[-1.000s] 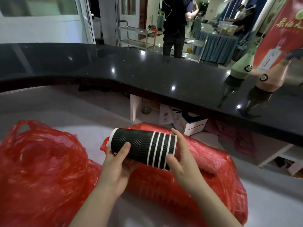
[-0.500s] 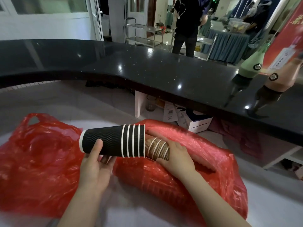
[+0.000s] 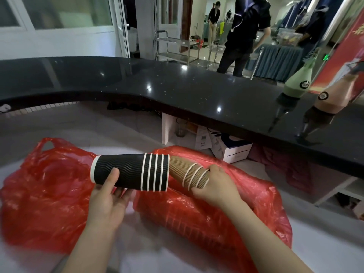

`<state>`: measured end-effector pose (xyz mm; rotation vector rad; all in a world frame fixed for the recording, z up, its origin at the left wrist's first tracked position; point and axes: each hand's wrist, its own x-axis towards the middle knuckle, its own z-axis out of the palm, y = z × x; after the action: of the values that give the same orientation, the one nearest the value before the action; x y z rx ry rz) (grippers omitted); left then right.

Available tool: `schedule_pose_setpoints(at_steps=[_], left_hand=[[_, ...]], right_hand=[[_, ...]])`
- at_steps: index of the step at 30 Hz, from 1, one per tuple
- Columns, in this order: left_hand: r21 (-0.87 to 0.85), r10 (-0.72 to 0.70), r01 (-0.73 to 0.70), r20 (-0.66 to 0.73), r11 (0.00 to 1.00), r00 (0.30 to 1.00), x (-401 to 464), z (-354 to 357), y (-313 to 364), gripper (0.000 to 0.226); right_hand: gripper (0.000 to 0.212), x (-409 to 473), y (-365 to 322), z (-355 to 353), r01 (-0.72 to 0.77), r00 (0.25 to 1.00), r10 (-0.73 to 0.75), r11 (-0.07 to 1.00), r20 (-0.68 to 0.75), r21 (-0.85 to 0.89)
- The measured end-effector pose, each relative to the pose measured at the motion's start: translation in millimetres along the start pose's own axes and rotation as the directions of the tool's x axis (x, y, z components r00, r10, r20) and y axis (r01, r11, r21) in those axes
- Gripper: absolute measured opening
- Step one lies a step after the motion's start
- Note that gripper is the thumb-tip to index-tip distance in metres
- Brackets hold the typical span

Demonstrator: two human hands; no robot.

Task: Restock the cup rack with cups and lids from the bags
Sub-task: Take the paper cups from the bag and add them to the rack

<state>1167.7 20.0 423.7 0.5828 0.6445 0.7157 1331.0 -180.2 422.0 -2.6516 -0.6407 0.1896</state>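
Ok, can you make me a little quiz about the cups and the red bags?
1. True or false: the left hand holds the black cups.
2. What colour are the cups that the right hand grips?
3. Where do the brown cups sit: A inside the black stack's open end, B on the black counter, C inside a red bag?

Key: 1 true. 2 brown. 3 A.

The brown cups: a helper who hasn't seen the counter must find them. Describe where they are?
Start at the right red bag. Above it, the right hand grips the brown cups, nested in the black cups' open end. They alone are tan, not black.
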Motion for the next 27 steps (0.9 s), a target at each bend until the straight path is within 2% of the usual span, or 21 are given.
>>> schedule_pose_setpoints(at_steps=[2, 7, 12, 17, 22, 27], left_hand=[[0.004, 0.016, -0.016, -0.010, 1.000, 1.000, -3, 1, 1, 0.047], [0.012, 0.058, -0.057, -0.016, 0.998, 0.998, -18, 5, 5, 0.045], [0.029, 0.153, -0.153, -0.012, 0.988, 0.988, -43, -3, 13, 0.025], [0.071, 0.250, -0.244, -0.085, 0.967, 0.965, -83, -36, 28, 0.023], [0.099, 0.381, -0.368, -0.232, 0.925, 0.895, -142, -92, 48, 0.030], [0.166, 0.528, -0.506, -0.388, 0.846, 0.755, -215, -139, 88, 0.028]], right_hand=[[0.071, -10, 3, -16, 0.025, 1.000, -0.024, 0.997, -0.018, 0.069], [0.070, -28, 10, -41, 0.039, 0.998, -0.052, 0.928, 0.026, 0.370], [0.051, -37, 3, -43, 0.022, 0.990, -0.104, 0.773, 0.092, 0.634], [0.033, -49, -30, -32, 0.061, 0.939, -0.302, 0.616, 0.164, 0.786], [0.034, -76, -74, 0, 0.082, 0.783, -0.568, 0.498, 0.253, 0.863], [0.060, -120, -131, 31, 0.051, 0.507, -0.795, 0.412, 0.332, 0.910]])
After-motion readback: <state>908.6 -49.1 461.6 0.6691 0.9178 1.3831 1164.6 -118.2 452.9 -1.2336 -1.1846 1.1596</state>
